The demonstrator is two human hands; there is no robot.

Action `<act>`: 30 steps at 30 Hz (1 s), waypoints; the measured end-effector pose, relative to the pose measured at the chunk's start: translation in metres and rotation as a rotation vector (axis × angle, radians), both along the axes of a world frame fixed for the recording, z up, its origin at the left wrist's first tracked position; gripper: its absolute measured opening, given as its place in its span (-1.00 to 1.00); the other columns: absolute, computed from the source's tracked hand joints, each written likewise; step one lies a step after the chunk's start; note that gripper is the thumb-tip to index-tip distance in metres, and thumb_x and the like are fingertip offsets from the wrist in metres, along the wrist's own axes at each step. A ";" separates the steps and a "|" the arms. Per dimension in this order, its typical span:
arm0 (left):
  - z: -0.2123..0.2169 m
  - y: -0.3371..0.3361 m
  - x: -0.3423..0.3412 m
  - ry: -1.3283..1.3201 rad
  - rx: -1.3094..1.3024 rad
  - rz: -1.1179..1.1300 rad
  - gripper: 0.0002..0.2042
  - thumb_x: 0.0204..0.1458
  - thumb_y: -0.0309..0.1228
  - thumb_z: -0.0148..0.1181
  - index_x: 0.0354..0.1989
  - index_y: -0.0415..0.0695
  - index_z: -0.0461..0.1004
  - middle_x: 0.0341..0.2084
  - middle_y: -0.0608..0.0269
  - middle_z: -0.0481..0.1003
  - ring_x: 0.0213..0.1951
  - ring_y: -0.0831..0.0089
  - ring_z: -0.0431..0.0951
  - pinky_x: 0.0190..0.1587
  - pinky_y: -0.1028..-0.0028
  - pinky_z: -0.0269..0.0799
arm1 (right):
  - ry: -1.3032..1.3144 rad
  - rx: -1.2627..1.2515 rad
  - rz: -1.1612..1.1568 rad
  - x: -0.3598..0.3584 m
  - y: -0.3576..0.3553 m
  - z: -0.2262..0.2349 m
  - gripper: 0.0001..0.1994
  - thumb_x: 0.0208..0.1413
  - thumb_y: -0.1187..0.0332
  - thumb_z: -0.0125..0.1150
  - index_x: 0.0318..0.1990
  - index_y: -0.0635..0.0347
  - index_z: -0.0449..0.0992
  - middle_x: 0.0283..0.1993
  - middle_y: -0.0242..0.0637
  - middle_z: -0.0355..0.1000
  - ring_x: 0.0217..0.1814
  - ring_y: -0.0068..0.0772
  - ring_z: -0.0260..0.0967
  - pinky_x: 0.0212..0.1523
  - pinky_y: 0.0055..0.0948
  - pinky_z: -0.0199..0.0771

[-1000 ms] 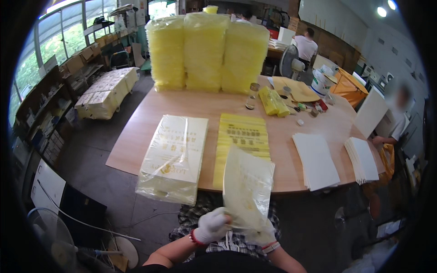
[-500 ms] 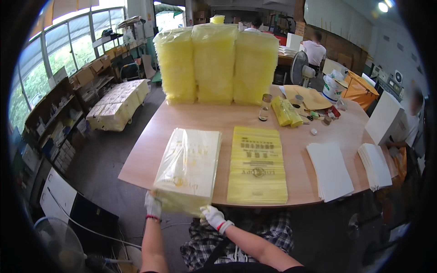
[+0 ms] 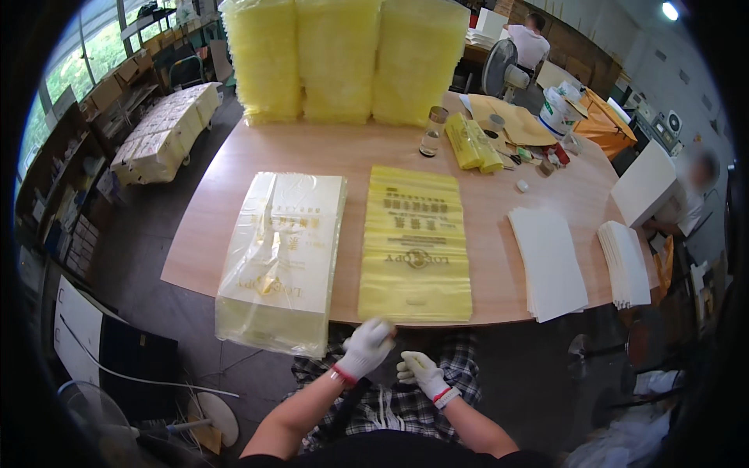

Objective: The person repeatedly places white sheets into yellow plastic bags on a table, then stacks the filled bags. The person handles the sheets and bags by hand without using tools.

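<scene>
My left hand (image 3: 367, 349), in a white knit glove with a red cuff, is just off the table's front edge, below the yellow bags. Its curled fingers are slightly smeared, and no held thing shows clearly. Closer to my lap, my right hand (image 3: 422, 374) has its gloved fingers folded in, with nothing visible in them. A flat stack of printed yellow plastic bags (image 3: 416, 288) lies at the front edge. To its left, a clear, yellowish printed bag (image 3: 269, 316) holds a white paper stack (image 3: 319, 199); the bag's loose end hangs over the edge.
Tall yellow piles (image 3: 335, 62) stand at the back of the wooden table (image 3: 195, 226). A glass jar (image 3: 433, 132), yellow rolls (image 3: 472, 144) and scissors (image 3: 511, 158) lie nearby. White stacks (image 3: 550, 265) rest on the right. Another person (image 3: 686, 199) is at the right end.
Both hands have let go of the bag's near end and moved right, toward my lap. The bag with the paper now lies flat on the table. The view has tilted down.
</scene>
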State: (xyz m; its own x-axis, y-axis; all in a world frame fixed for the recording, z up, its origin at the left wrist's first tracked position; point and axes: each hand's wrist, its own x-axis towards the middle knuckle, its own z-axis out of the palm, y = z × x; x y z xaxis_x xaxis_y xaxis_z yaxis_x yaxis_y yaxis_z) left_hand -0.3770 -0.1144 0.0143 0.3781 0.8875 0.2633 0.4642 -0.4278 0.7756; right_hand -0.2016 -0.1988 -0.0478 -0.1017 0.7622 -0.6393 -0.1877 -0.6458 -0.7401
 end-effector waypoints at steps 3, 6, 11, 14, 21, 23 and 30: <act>-0.011 0.052 0.057 0.159 0.211 0.164 -0.84 -0.21 -0.39 0.19 -0.39 -0.05 0.45 -0.29 0.15 0.41 -0.16 0.13 0.37 -0.17 0.26 0.34 | -0.047 0.014 -0.068 0.016 -0.006 0.008 -0.65 0.17 0.25 -0.04 0.05 0.23 0.23 -0.27 -0.22 0.39 -0.38 -0.44 0.41 -0.35 -0.48 0.49; -0.035 0.086 0.078 0.481 0.218 0.088 -0.84 -0.19 -0.33 0.17 -0.38 -0.01 0.47 -0.28 0.20 0.43 -0.16 0.16 0.37 -0.18 0.29 0.33 | -0.010 0.095 -0.124 0.026 -0.013 0.011 -0.64 0.18 0.27 -0.05 0.06 0.29 0.21 -0.26 -0.20 0.39 -0.38 -0.45 0.40 -0.35 -0.49 0.48; -0.047 0.113 0.073 0.484 0.105 -0.108 -0.87 -0.15 -0.34 0.11 -0.39 0.00 0.47 -0.45 0.15 0.44 -0.24 0.17 0.43 -0.21 0.26 0.34 | 0.056 0.061 -0.083 0.038 0.000 0.015 -0.66 0.18 0.30 -0.07 0.06 0.27 0.22 -0.25 -0.22 0.39 -0.35 -0.44 0.41 -0.32 -0.45 0.49; -0.032 0.121 0.069 0.372 0.098 -0.121 -0.92 -0.12 -0.38 0.08 -0.43 -0.05 0.43 -0.53 0.07 0.44 -0.39 0.09 0.46 -0.37 0.15 0.37 | 0.121 0.157 -0.199 0.036 0.044 0.032 -0.67 0.15 0.30 0.01 0.02 0.25 0.26 -0.24 -0.26 0.39 -0.33 -0.45 0.41 -0.29 -0.44 0.49; -0.017 0.151 0.064 -0.087 -0.258 -0.048 -0.93 -0.03 -0.42 0.05 -0.46 -0.13 0.36 -0.60 0.20 0.44 -0.54 0.35 0.47 -0.45 0.35 0.39 | -0.372 0.359 -0.309 0.032 0.151 0.054 -0.72 -0.06 0.19 0.27 -0.31 0.22 0.48 -0.15 -0.23 0.43 -0.11 -0.33 0.35 -0.10 -0.46 0.33; 0.013 0.177 0.055 -0.618 -0.705 0.176 -0.94 0.05 -0.43 0.01 -0.41 -0.14 0.35 -0.61 0.31 0.42 -0.54 0.57 0.43 -0.47 0.52 0.36 | -1.185 0.884 -0.134 0.064 0.146 0.004 -0.70 -0.12 0.20 0.29 -0.34 0.25 0.46 -0.17 -0.12 0.41 -0.12 -0.13 0.35 -0.06 -0.35 0.33; 0.042 0.177 0.081 -0.543 -0.793 -0.026 -0.75 0.05 -0.56 -0.09 -0.07 -0.20 0.32 -0.40 0.24 0.52 -0.56 0.67 0.33 -0.53 0.66 0.26 | -1.108 1.326 -0.382 0.041 0.131 0.090 -0.77 -0.13 0.34 0.24 -0.31 0.20 0.41 -0.14 -0.01 0.36 -0.07 -0.03 0.32 -0.12 -0.15 0.34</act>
State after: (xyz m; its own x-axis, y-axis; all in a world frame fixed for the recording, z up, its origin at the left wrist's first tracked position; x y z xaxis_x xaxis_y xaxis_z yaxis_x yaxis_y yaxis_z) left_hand -0.2965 0.0621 0.0567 0.4034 0.8758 -0.2650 -0.0459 0.3087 0.9501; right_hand -0.1601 -0.0680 0.0421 0.2009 0.6518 0.7312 0.7345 0.3937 -0.5528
